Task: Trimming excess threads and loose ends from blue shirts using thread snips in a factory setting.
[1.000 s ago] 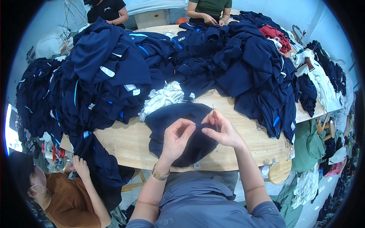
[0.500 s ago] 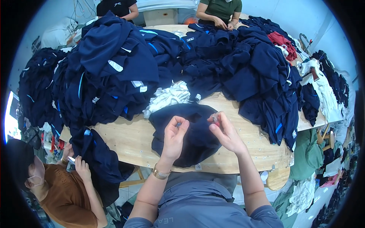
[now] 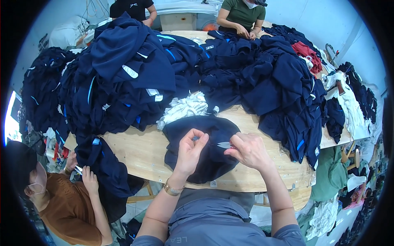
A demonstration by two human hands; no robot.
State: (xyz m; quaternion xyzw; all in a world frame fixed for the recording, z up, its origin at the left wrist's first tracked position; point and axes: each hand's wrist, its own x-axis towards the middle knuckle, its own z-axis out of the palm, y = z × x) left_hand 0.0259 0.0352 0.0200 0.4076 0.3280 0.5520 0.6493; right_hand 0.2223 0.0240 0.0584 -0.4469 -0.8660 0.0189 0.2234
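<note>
My right hand [image 3: 248, 151] is closed around small thread snips [image 3: 224, 145], whose pale pointed blades stick out to the left, a little apart. Facing it, my left hand [image 3: 191, 148] is pinched, thumb against forefinger; whatever lies between those fingers is too small to make out. Below both hands a dark navy garment [image 3: 201, 167] is bunched at the table's near edge. Just beyond the garment sits a heap of white cloth pieces [image 3: 186, 107].
Large piles of navy garments [image 3: 123, 78] cover the wooden table [image 3: 135, 151], left and right. A red cloth [image 3: 308, 56] lies at the far right. At my left a co-worker [image 3: 67, 205] handles a navy garment; two other people [image 3: 242, 18] stand across the table.
My right hand has turned palm-down, and the snips' blades now point toward my left hand. My left hand has hardly moved. The whole view has shifted slightly.
</note>
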